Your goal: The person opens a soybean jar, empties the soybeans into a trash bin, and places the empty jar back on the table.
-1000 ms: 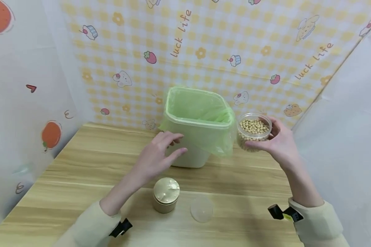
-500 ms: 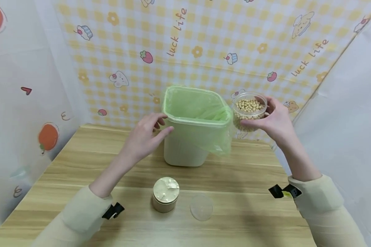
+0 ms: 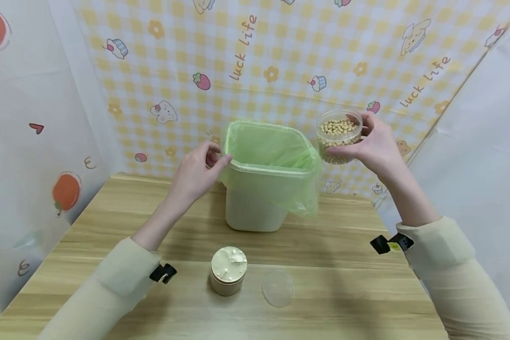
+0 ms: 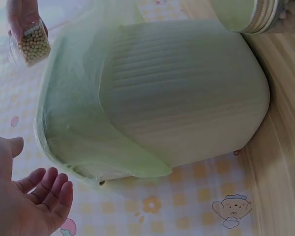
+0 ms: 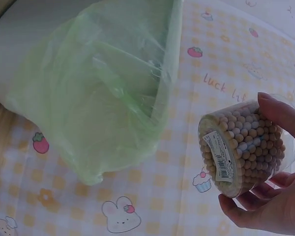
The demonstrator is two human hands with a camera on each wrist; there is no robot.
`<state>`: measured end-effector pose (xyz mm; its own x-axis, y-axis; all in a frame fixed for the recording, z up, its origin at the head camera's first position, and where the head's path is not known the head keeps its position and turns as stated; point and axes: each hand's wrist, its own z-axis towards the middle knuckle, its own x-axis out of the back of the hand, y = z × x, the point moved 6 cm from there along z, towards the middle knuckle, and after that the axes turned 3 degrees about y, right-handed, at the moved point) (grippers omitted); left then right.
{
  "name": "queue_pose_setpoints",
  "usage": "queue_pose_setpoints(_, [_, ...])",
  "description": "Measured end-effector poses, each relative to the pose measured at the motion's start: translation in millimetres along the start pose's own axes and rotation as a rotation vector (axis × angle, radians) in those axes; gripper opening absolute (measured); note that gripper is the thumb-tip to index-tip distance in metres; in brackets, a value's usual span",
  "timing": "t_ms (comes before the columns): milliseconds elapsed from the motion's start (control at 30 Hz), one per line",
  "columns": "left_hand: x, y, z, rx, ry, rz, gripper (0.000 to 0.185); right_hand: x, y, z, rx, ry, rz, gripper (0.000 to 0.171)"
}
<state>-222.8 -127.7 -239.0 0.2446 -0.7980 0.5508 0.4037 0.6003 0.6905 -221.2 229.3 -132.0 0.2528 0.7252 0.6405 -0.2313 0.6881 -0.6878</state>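
gold-lidded jar [image 3: 228, 270], clear lid [image 3: 277, 287], wooden table [image 3: 344, 264]

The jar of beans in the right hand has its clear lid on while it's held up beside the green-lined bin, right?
Not quite: the jar of beans is open. The head view shows its clear lid lying on the table. The right hand does hold it beside the green-lined bin.

The head view looks forward and down from above the near edge of a wooden table [image 3: 344, 245], taking in a bin [image 3: 255, 208] lined with a green bag [image 3: 276, 186] at mid-distance. The left wrist view sits close to the bin [image 4: 187, 93], rotated so the bin appears on its side. The right wrist view is close beside the bag [image 5: 98, 98], facing the patterned backdrop [image 5: 187, 196]. All three views share the bin and a jar of beans [image 3: 339, 137].
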Motion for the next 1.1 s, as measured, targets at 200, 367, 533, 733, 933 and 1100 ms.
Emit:
queue_pose_setpoints(200, [-2.9,-6.6,11.7,0.091,-0.037,0.015,0.059,-4,-10,12,0.016,-0.015,-0.015,0.094])
queue_pose_setpoints(367, [-8.6,-8.3,18.2,0.123,-0.069,0.037,0.062,-10,-13,21,0.009,-0.028,-0.053,0.096])
queue_pose_setpoints(533, [-13.3,-14.4,22.4,0.173,-0.094,0.062,0.063,-20,-17,31,0.026,-0.053,-0.049,0.096])
queue_pose_setpoints(733, [-18.0,-17.3,24.5,0.202,-0.147,0.042,0.062,-30,-21,42,0.061,-0.07,-0.115,0.095])
queue_pose_setpoints(933, [-24.1,-19.5,25.3,0.239,-0.2,-0.01,0.057,-42,-28,52,0.102,-0.092,-0.177,0.096])
queue_pose_setpoints(1100, [-27.4,-20.0,25.2,0.262,-0.225,-0.067,0.048,-49,-34,58,0.137,-0.115,-0.259,0.098])
